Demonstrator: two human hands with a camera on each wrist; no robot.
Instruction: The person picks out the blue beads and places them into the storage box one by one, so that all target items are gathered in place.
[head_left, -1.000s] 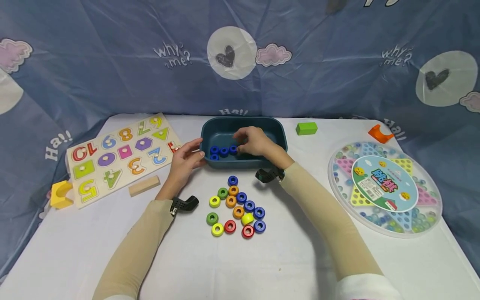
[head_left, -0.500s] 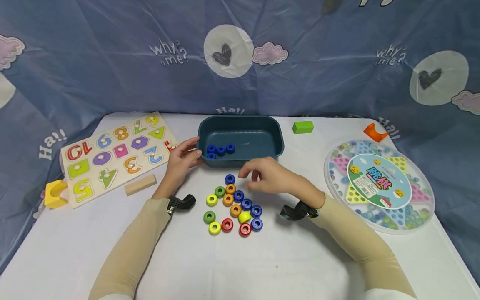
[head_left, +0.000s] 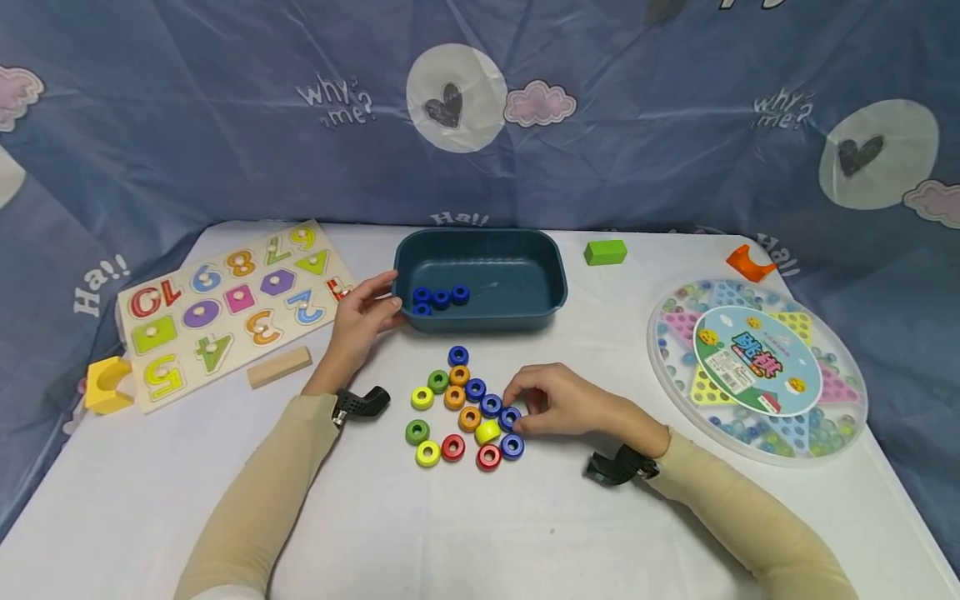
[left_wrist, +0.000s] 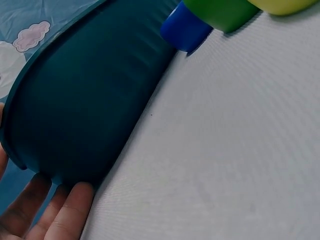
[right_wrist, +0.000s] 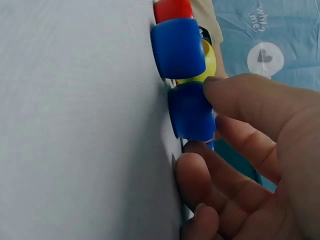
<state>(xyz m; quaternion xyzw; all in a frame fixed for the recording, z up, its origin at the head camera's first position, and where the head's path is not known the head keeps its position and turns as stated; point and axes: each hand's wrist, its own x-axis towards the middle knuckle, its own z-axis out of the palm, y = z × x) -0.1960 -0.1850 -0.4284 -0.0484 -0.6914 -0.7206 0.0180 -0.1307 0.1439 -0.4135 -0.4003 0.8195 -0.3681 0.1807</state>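
In the head view, my left hand [head_left: 362,321] rests against the left end of a dark teal plastic bin [head_left: 487,323]; its fingertips [left_wrist: 80,195] touch the outer wall in the left wrist view. Several blue ring beads [head_left: 441,297] lie in the bin's near left corner. My right hand [head_left: 566,402] is down at the right side of a loose group of beads on the table. Its thumb and index finger pinch one blue bead [right_wrist: 191,111], which stands beside another blue bead [right_wrist: 178,48]. Green, yellow, orange and red beads [head_left: 453,447] make up the rest of the group.
A wooden number puzzle board [head_left: 232,308] lies at left, with a wooden stick [head_left: 280,367] and a yellow arch block [head_left: 108,385] beside it. A green block [head_left: 605,252], an orange arch piece [head_left: 750,264] and a round Chinese checkers set [head_left: 757,367] are at right.
My right hand has left the bin's inside and come toward me to the blue beads at the group's right side. The left hand keeps its place at the bin.
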